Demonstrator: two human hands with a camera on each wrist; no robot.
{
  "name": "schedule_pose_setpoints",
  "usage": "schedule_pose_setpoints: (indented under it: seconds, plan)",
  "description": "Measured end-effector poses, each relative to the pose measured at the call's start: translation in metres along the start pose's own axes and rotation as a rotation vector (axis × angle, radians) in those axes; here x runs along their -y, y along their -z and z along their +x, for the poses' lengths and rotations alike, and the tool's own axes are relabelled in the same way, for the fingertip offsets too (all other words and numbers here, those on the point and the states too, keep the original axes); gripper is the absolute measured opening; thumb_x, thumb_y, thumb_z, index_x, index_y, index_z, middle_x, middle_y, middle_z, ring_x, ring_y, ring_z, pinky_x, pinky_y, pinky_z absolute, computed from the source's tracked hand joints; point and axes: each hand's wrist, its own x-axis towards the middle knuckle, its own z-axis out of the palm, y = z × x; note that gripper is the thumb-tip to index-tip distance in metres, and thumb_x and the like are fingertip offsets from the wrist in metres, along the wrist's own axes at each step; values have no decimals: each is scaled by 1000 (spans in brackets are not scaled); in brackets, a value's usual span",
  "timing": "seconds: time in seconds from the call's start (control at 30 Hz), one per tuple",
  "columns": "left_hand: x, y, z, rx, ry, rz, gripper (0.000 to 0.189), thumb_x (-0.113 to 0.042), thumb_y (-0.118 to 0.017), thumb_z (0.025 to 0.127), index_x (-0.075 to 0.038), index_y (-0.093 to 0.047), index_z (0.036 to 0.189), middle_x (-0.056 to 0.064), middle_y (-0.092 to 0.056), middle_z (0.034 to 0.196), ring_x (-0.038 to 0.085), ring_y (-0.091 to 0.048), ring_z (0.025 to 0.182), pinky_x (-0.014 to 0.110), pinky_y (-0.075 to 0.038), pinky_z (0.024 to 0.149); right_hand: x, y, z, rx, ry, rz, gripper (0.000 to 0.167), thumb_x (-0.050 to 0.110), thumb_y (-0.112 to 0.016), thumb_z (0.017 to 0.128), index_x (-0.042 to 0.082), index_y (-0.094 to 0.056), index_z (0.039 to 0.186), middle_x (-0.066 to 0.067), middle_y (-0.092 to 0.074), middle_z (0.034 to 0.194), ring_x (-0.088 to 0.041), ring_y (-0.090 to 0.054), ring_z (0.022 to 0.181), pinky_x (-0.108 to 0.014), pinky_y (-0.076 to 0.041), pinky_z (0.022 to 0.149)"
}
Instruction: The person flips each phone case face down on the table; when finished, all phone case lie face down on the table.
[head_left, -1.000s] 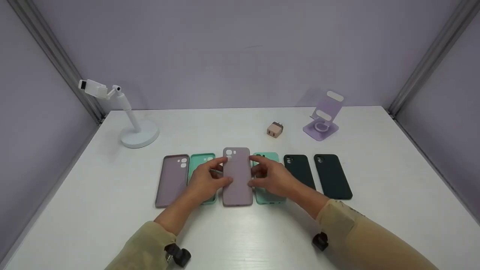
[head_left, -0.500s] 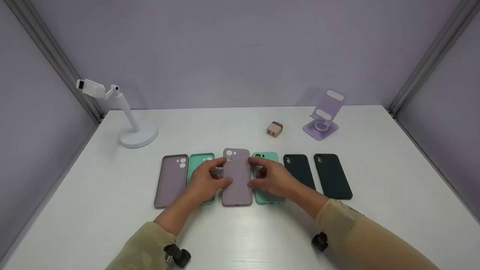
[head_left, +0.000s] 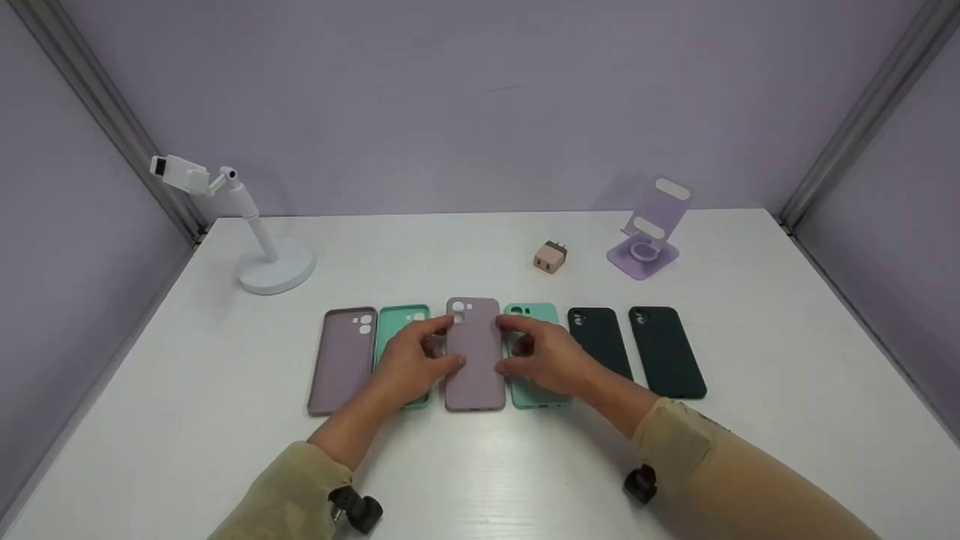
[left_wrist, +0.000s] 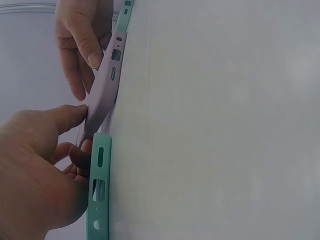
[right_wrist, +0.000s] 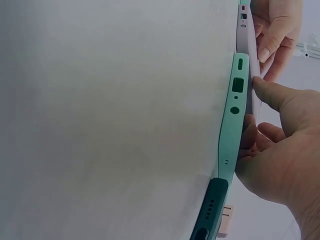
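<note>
One matte mauve rectangular phone case of soft-looking plastic [head_left: 476,386], back upward, mid-row on the smooth white worktop [head_left: 480,469], between a mint-green phone case with its hollow side up [head_left: 391,326] and another mint-green phone case lying back up [head_left: 536,395]; left hand [head_left: 412,360] and right hand [head_left: 546,358] each pinching one long edge. Handling, as judged: light, equal pressure from both sides should keep it square without nudging its neighbours. Markings: no brand, label or writing legible on any case.
</note>
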Motion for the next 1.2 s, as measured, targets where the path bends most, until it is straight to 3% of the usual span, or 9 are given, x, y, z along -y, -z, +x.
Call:
schedule_pose_setpoints:
  seconds: [0.53, 0.9, 1.2]
  plan:
    - [-2, 1, 0, 11, 6, 27, 62, -18, -83, 94, -14, -60, 152, 4, -63, 141, 22, -55, 104, 39, -48, 90, 1, -1, 0, 11, -22, -41, 72, 25, -85, 93, 27, -53, 158, 1, -65, 117, -21, -59, 105, -34, -53, 87]
    - [2, -1, 1, 5, -6, 8, 63, -14, -83, 93, -12, -60, 151, 4, -63, 127, 19, -56, 94, 35, -47, 80, 1, -2, 0, 12, -12, -79, 75, 25, -87, 92, 26, -52, 159, 0, -64, 112, -20, -58, 104, -34, -52, 85]
    - [1, -1, 1, 5, -8, 3, 63, -12, -83, 92, -11, -60, 151, 5, -64, 126, 18, -56, 92, 34, -47, 79, 0, -1, 1, 18, -18, -86, 76, 26, -87, 92, 27, -51, 159, 0, -63, 112, -21, -58, 104, -34, -51, 84]
